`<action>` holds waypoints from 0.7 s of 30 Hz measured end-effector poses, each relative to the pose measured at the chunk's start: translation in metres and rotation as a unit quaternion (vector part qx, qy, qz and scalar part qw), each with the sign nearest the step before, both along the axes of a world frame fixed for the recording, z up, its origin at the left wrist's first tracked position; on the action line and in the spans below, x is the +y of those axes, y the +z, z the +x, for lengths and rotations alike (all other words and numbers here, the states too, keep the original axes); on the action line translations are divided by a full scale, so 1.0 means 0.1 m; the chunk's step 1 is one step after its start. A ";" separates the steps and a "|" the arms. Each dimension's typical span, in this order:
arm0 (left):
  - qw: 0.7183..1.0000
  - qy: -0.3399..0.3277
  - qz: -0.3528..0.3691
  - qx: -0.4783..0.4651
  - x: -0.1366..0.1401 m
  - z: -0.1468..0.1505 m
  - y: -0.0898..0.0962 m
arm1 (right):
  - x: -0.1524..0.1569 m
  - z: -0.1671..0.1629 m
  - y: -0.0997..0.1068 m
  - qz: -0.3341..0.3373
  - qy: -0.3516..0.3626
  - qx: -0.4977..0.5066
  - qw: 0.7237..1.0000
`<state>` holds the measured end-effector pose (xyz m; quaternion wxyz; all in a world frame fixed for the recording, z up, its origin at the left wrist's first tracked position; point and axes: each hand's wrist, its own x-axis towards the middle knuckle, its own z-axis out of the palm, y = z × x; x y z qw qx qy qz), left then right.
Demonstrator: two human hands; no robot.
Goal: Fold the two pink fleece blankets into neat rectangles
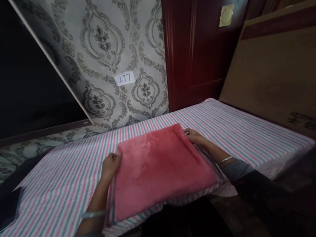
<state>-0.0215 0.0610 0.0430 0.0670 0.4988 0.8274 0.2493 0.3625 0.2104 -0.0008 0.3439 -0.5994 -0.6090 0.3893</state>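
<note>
A flat, roughly square piece of pink plush fabric [162, 166] lies on the striped cloth [76, 171] in front of me. Whether it is folded or a cover, I cannot tell. My left hand [110, 166] pinches its left edge near the far corner, fingers curled. At the far right corner, my right hand [194, 136] closes on the other edge. Darker greyish strips show along both sides of the fabric. Its near edge reaches the front of the striped surface.
A large dark screen [22, 79] stands at the left, and a black flat device [6, 211] lies at the near left. On the right leans a big cardboard box [282, 73]. Patterned wallpaper with a paper label [124, 78] and a dark red door [192, 44] form the back.
</note>
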 end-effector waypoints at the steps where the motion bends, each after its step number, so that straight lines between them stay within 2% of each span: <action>1: 0.999 -0.023 0.024 -0.018 -0.17 0.01 -0.06 | -0.10 0.06 -0.01 -0.004 0.017 0.014 1.000; 4: 0.993 -0.048 0.078 -0.079 -0.68 0.08 -0.27 | -0.42 0.24 -0.05 -0.023 0.097 0.074 0.992; 9: 0.976 0.007 0.168 -0.141 -1.28 0.31 -0.49 | -0.91 0.44 -0.08 -0.049 0.192 0.189 0.962; 13: 0.958 0.010 0.241 -0.152 -1.48 0.45 -0.60 | -1.17 0.61 -0.06 -0.055 0.220 0.211 0.951; 17: 0.961 0.019 0.246 -0.128 -1.57 0.53 -0.74 | -1.28 0.73 -0.03 -0.081 0.228 0.157 0.958; 21: 0.963 0.016 0.248 -0.106 -1.57 0.58 -0.81 | -1.30 0.67 -0.01 -0.052 0.252 0.170 0.951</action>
